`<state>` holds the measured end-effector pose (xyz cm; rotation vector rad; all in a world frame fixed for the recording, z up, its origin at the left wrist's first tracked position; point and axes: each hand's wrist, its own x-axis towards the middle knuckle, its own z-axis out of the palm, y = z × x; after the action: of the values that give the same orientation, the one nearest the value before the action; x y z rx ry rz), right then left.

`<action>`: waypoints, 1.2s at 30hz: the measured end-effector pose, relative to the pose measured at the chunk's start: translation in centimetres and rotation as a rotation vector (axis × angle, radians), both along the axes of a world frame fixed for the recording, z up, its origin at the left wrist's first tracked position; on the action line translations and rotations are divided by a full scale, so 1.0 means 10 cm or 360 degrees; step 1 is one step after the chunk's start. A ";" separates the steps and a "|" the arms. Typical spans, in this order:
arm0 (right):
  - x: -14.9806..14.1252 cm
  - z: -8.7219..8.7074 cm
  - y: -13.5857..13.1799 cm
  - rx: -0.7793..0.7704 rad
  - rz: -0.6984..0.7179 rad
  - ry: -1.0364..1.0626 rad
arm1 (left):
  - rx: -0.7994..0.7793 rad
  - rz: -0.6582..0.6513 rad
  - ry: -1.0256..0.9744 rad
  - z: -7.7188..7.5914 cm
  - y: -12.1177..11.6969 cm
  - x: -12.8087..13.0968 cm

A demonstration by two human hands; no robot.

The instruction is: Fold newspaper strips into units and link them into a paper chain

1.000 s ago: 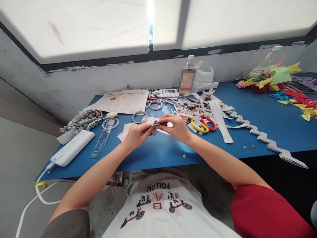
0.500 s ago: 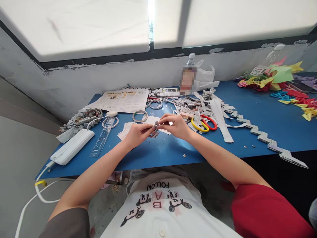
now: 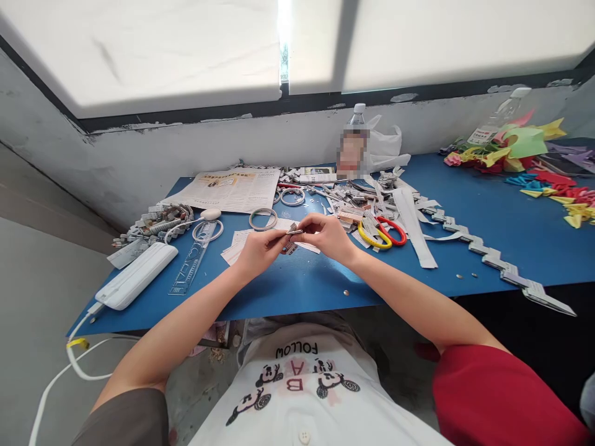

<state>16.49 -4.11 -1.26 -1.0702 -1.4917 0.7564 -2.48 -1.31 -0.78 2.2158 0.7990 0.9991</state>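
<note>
Over the middle of the blue table, my left hand and my right hand meet fingertip to fingertip. Between them they pinch a small folded piece of printed paper, partly hidden by the fingers. Loose printed sheets lie on the table beneath and behind the hands. Just beyond my left hand rests a roll of tape. Scissors with yellow and red handles lie to the right of my right hand, partly under paper strips.
At left are a white power strip, a clear ruler and a folded-paper bundle. Newspaper and a bottle stand behind. A folded-paper chain runs down the right; colourful paper flowers lie at far right.
My fingers have shifted slightly around the folded paper, which now shows a little more between the fingertips. My right hand's fingers have drawn closer together. The view has moved very slightly.
</note>
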 end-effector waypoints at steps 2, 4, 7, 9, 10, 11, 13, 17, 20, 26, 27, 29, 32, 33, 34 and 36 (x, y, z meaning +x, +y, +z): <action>0.01 0.00 -0.01 0.0031 0.0019 -0.0019 | -0.0049 -0.0018 -0.0002 -0.01 0.00 0.00; 0.02 0.00 -0.01 0.0093 0.0052 -0.0057 | -0.0124 -0.0052 -0.0018 -0.01 0.00 0.01; 0.03 -0.01 -0.01 0.0184 0.0089 -0.0112 | -0.0226 -0.0091 -0.0047 0.00 0.00 0.01; 0.02 -0.02 -0.02 0.0225 0.0098 -0.0125 | -0.0264 -0.0102 -0.0058 0.01 0.00 0.01; 0.02 -0.02 -0.02 0.0240 0.0096 -0.0125 | -0.0273 -0.0103 -0.0062 0.02 -0.01 0.01; 0.01 -0.03 -0.02 0.0254 0.0087 -0.0120 | -0.0278 -0.0103 -0.0070 0.02 -0.01 0.01; 0.00 -0.02 -0.02 0.0267 0.0059 -0.0103 | -0.0286 -0.0094 -0.0097 0.03 -0.01 0.01; 0.00 -0.01 0.00 0.0187 0.0078 -0.0082 | -0.0334 -0.0018 -0.0195 0.04 -0.01 0.02; 0.01 -0.01 0.01 0.0032 0.0146 0.0013 | -0.0407 0.0041 -0.0255 0.06 0.01 0.02; 0.00 0.00 0.00 -0.0150 0.0136 0.0190 | -0.0551 0.0038 -0.0300 0.11 0.04 0.02; 0.00 0.01 -0.01 -0.0149 0.0128 0.0178 | -0.0543 0.0034 -0.0291 0.10 0.03 0.02; -0.01 0.02 -0.02 -0.0150 0.0091 0.0162 | -0.0504 0.0039 -0.0273 0.08 0.03 0.03; -0.01 0.03 -0.03 -0.0136 -0.0027 0.0125 | -0.0459 0.0043 -0.0250 0.05 0.02 0.03; -0.01 0.02 -0.03 -0.0131 -0.0050 0.0111 | -0.0451 0.0036 -0.0239 0.04 0.02 0.04; -0.01 0.02 -0.03 -0.0128 -0.0055 0.0098 | -0.0445 0.0027 -0.0225 0.03 0.02 0.04; -0.01 0.01 -0.03 -0.0123 -0.0028 0.0077 | -0.0431 0.0008 -0.0190 0.01 0.02 0.04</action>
<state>16.38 -4.39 -1.17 -1.1140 -1.4198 0.8277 -2.10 -1.10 -0.66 1.9078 0.8332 0.9549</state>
